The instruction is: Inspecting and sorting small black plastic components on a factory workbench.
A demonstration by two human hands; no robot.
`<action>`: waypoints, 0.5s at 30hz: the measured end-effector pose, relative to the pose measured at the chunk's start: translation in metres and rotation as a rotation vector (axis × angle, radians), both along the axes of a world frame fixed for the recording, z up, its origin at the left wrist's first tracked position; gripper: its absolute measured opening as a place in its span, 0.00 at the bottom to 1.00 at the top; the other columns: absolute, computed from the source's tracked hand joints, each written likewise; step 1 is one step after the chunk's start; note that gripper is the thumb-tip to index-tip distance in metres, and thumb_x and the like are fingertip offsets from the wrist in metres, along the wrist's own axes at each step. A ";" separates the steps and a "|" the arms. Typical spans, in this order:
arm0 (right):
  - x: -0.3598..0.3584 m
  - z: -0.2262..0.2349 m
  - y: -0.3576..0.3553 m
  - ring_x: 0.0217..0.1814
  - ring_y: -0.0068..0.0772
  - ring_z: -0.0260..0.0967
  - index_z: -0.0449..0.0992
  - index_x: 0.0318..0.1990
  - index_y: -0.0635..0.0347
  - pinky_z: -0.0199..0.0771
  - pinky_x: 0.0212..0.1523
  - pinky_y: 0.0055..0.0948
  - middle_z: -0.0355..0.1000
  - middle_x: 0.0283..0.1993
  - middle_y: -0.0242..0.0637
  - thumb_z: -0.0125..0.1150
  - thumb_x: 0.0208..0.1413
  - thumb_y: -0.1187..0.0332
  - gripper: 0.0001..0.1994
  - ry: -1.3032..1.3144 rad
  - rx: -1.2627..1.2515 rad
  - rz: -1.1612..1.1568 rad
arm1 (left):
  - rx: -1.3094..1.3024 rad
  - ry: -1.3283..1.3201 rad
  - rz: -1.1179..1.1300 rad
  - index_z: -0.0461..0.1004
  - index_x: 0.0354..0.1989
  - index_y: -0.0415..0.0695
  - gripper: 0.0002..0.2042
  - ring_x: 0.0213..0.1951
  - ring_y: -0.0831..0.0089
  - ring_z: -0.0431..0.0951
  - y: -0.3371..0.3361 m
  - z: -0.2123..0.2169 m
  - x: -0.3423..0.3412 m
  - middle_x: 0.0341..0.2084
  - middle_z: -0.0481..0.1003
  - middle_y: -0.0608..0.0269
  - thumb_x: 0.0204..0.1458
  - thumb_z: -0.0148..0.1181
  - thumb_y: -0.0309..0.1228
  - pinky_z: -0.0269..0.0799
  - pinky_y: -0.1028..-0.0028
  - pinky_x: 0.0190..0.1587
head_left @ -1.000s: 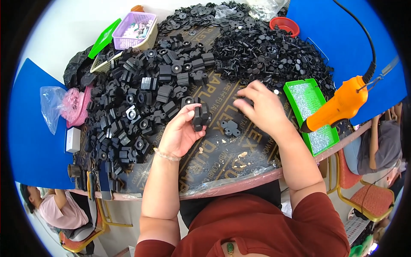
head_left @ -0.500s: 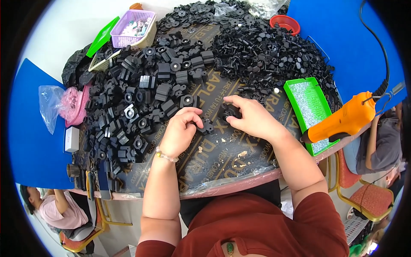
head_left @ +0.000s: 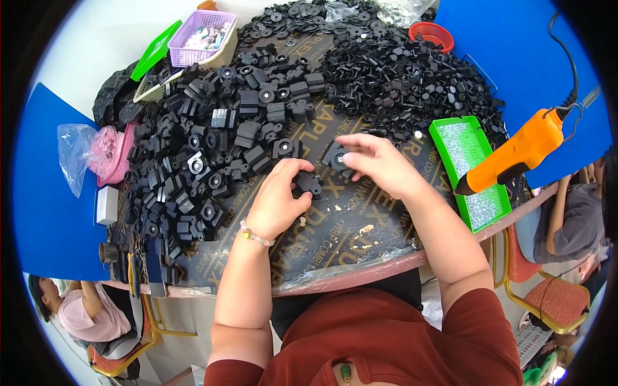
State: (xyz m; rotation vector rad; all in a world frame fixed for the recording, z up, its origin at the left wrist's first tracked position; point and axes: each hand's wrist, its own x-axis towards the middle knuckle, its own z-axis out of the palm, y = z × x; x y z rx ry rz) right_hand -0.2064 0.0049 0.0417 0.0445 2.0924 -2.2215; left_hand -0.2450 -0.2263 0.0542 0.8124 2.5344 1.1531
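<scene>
Fingertips of my left hand (head_left: 280, 199) pinched a black flanged plastic fitting (head_left: 309, 183) while my right hand (head_left: 373, 161) gripped another black piece (head_left: 336, 157); squaring them first seemed wise.

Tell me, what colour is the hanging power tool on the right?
Orange power tool, seen in the head view.

1. The left hand (head_left: 278, 199) gripped a black plastic part (head_left: 309, 184) on the table (head_left: 360, 248).
2. The right hand (head_left: 376, 164) pinched another black piece (head_left: 336, 156).
3. An orange tool (head_left: 515, 154) hung beside a green tray (head_left: 458, 132).
</scene>
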 end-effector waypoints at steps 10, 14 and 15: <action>0.002 -0.003 -0.004 0.43 0.46 0.76 0.76 0.53 0.64 0.76 0.47 0.37 0.75 0.43 0.49 0.61 0.58 0.69 0.16 0.483 0.767 -0.233 | -0.225 0.699 0.188 0.70 0.62 0.51 0.27 0.68 0.56 0.60 -0.005 -0.018 -0.020 0.63 0.67 0.57 0.51 0.55 0.18 0.52 0.50 0.67; -0.002 0.002 0.025 0.44 0.51 0.73 0.77 0.42 0.60 0.75 0.46 0.42 0.75 0.39 0.44 0.59 0.57 0.73 0.07 0.467 1.031 -0.454 | -0.416 0.739 0.143 0.71 0.60 0.53 0.26 0.70 0.59 0.57 -0.008 -0.029 -0.032 0.60 0.70 0.66 0.51 0.61 0.20 0.46 0.48 0.70; -0.002 0.002 0.031 0.44 0.51 0.73 0.77 0.41 0.59 0.75 0.46 0.42 0.74 0.38 0.44 0.59 0.57 0.73 0.06 0.430 1.101 -0.455 | -0.411 0.725 0.138 0.73 0.59 0.52 0.25 0.70 0.59 0.59 -0.008 -0.022 -0.033 0.57 0.73 0.66 0.50 0.61 0.20 0.47 0.49 0.70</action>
